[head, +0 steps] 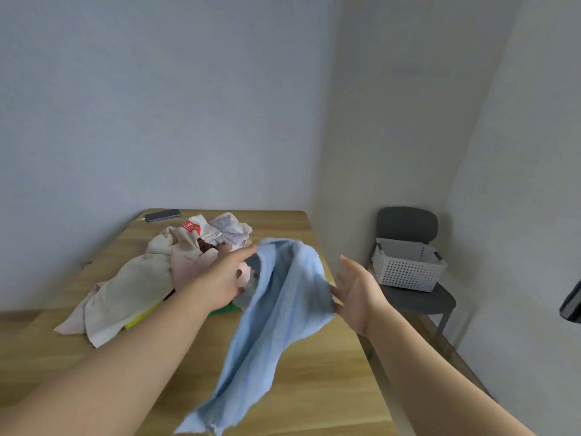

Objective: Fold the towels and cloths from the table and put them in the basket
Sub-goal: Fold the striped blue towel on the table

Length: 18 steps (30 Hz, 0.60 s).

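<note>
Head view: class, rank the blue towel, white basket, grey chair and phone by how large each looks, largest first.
1. blue towel, though its nearness to the camera enlarges it.
2. chair, with its seat partly hidden behind the basket.
3. basket.
4. phone.

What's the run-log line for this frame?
left hand: holds blue towel | right hand: touches towel edge | basket: on chair | cloth pile: unfolded
</note>
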Each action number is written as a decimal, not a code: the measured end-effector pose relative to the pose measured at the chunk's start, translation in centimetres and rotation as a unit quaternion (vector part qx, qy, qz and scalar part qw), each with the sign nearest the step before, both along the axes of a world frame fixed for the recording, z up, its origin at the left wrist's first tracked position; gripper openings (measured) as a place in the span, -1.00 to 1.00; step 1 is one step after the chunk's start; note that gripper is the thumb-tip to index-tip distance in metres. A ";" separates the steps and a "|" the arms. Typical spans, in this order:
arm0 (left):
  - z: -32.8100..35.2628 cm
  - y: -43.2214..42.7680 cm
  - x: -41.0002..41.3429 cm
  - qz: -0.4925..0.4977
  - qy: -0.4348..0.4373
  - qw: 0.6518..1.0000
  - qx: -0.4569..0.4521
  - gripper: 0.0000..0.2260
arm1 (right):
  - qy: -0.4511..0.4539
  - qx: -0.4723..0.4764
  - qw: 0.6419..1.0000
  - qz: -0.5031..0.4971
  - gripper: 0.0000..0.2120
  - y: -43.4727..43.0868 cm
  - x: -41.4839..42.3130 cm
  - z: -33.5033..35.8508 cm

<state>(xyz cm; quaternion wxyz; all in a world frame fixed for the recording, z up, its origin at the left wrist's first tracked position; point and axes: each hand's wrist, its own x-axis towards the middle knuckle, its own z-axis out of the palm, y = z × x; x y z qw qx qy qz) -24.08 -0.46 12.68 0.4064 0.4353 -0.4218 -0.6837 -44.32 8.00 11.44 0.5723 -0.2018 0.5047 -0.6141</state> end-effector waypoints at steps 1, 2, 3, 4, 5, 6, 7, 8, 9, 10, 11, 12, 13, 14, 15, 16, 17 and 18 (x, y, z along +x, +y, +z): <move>-1.4 0.1 0.2 -0.006 -0.054 0.998 0.011 -0.56 | 0.042 0.029 0.999 -0.004 -0.48 0.2 0.4 -1.3; -3.0 0.2 0.4 -0.009 -0.110 0.994 0.016 -0.61 | 0.076 0.058 0.995 -0.005 -0.45 0.4 0.8 -2.5; -4.4 0.6 0.7 -0.012 -0.162 0.986 0.024 -0.69 | 0.110 0.087 0.990 0.001 -0.46 0.8 1.2 -3.7; -6.1 0.8 0.9 -0.017 -0.205 0.978 0.028 -0.75 | 0.140 0.111 0.984 0.016 -0.49 1.1 1.6 -4.8; -7.8 1.0 1.2 -0.029 -0.246 0.969 0.026 -0.77 | 0.167 0.136 0.976 0.038 -0.54 1.5 2.1 -5.7; -9.5 1.4 1.3 -0.046 -0.289 0.956 0.015 -0.81 | 0.188 0.165 0.966 0.060 -0.57 1.9 2.6 -6.7; -10.9 2.0 1.5 -0.068 -0.336 0.939 0.002 -0.89 | 0.210 0.190 0.956 0.081 -0.58 2.3 3.2 -7.8; -12.3 2.6 1.8 -0.093 -0.375 0.922 -0.005 -0.93 | 0.234 0.210 0.944 0.097 -0.57 2.7 3.7 -8.9; -13.8 3.1 2.1 -0.119 -0.409 0.905 -0.007 -0.93 | 0.258 0.230 0.931 0.115 -0.55 3.0 4.2 -9.8; -15.0 3.6 2.4 -0.146 -0.433 0.890 -0.007 -0.90 | 0.278 0.247 0.918 0.136 -0.54 3.5 4.8 -10.7; -16.1 4.1 2.8 -0.171 -0.455 0.874 -0.006 -0.87 | 0.296 0.256 0.907 0.158 -0.53 4.0 5.3 -11.5; -16.9 4.5 3.2 -0.189 -0.475 0.859 -0.009 -0.81 | 0.307 0.261 0.897 0.181 -0.53 4.4 5.8 -12.4; -17.4 5.0 3.5 -0.202 -0.500 0.842 -0.009 -0.75 | 0.318 0.262 0.888 0.203 -0.52 4.8 6.3 -13.2; -17.8 5.3 3.8 -0.220 -0.531 0.818 -0.017 -0.71 | 0.347 0.258 0.873 0.224 -0.50 5.1 6.6 -14.5; -18.3 5.6 4.2 -0.241 -0.566 0.787 -0.036 -0.67 | 0.406 0.256 0.839 0.255 -0.45 5.4 6.9 -15.7; -18.7 5.8 4.4 -0.256 -0.595 0.759 -0.063 -0.64 | 0.482 0.258 0.786 0.289 -0.43 5.7 7.2 -16.7; -19.1 6.0 4.6 -0.259 -0.602 0.751 -0.083 -0.64 | 0.552 0.256 0.732 0.307 -0.46 6.0 7.4 -17.5; -19.7 6.0 4.8 -0.249 -0.590 0.762 -0.096 -0.68 | 0.598 0.249 0.696 0.309 -0.52 6.3 7.5 -18.0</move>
